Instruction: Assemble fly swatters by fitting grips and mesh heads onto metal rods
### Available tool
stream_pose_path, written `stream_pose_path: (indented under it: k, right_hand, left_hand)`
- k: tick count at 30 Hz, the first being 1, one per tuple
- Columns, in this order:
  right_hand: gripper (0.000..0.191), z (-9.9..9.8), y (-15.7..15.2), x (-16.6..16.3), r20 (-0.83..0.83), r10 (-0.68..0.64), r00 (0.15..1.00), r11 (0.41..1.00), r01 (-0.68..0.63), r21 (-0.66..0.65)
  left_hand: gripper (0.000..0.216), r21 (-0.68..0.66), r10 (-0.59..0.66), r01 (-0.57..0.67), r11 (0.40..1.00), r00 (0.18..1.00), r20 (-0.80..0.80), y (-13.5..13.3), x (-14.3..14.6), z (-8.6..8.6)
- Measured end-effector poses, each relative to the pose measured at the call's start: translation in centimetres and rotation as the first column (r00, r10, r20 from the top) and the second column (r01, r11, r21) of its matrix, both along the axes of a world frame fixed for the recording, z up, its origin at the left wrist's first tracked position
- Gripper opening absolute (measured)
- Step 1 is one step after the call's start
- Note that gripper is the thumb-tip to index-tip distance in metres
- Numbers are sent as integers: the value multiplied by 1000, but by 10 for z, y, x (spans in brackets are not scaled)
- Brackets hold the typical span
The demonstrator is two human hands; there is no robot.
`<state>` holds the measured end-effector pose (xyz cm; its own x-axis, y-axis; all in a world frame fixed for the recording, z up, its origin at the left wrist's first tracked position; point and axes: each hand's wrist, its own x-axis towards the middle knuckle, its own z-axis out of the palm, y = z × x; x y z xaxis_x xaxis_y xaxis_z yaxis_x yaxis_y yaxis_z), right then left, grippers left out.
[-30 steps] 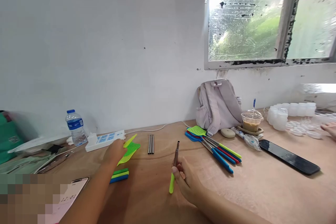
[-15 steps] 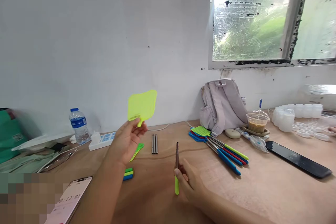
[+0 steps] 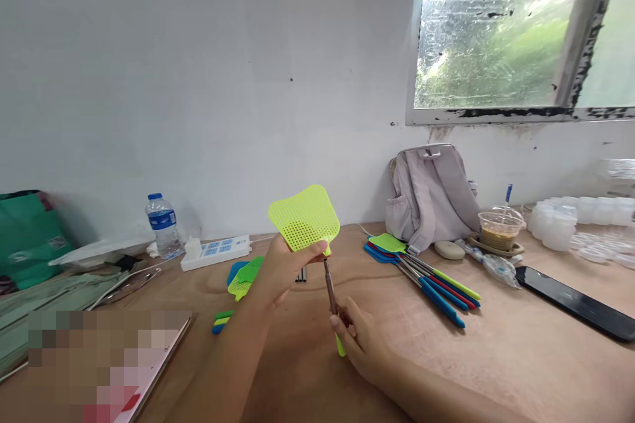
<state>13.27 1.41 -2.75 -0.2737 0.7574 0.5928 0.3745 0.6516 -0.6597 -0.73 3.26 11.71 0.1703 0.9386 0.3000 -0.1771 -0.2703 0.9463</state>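
A yellow-green mesh fly swatter head point(image 3: 310, 211) is pinched near its neck by my left hand point(image 3: 282, 271), fingers closed. Below it, my right hand point(image 3: 364, 340) is wrapped round a fly swatter handle, a metal rod point(image 3: 329, 285) with a yellow-green grip point(image 3: 340, 346). The rod stands tilted, its top end just under the swatter head's neck; whether the two touch I cannot tell. Behind my left forearm lie loose green and blue swatter heads point(image 3: 251, 271), partly hidden. Short coloured grips point(image 3: 222, 321) and metal rods point(image 3: 301, 275) rest near them.
Several whole fly swatters point(image 3: 431, 284) lie piled at right, before a backpack point(image 3: 431, 198). Farther right are a drink cup point(image 3: 499, 231), a black phone point(image 3: 575, 304) and white plastic containers point(image 3: 555, 228). At left stand a water bottle point(image 3: 163, 228) and a power strip point(image 3: 215, 251).
My left hand has brought the swatter head right and down, over the rod in my right hand. The rod now leans left. The view has shifted somewhat.
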Motion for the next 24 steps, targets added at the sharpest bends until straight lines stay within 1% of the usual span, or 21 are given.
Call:
stream_pose_path:
  k: [3,5,10,14,20,24]
  right_hand:
    - [14,0,-1,1,1,4,1000,1000,-4,-20]
    - [15,-1,0,2,-5,-4,1000,999,4,-38]
    - [13,0,2,3,-13,-34,999,998,33,-60]
    - [11,0,3,3,-9,-21,1000,997,20,-72]
    - [12,3,1,4,18,-17,1000,998,18,-67]
    - [13,2,2,6,37,-9,999,998,12,-67]
  left_hand:
    - [29,27,7,-5,1000,997,-72,-1,-3,1]
    - [29,36,1,2,999,997,-81,-2,-5,3]
    - [28,41,-29,32,999,998,-60,-3,-5,5]
    - [25,59,-12,15,998,999,-45,1,-3,4]
    - [20,90,10,-12,996,1000,23,3,5,2]
    - [19,72,12,-16,997,999,48,2,11,3]
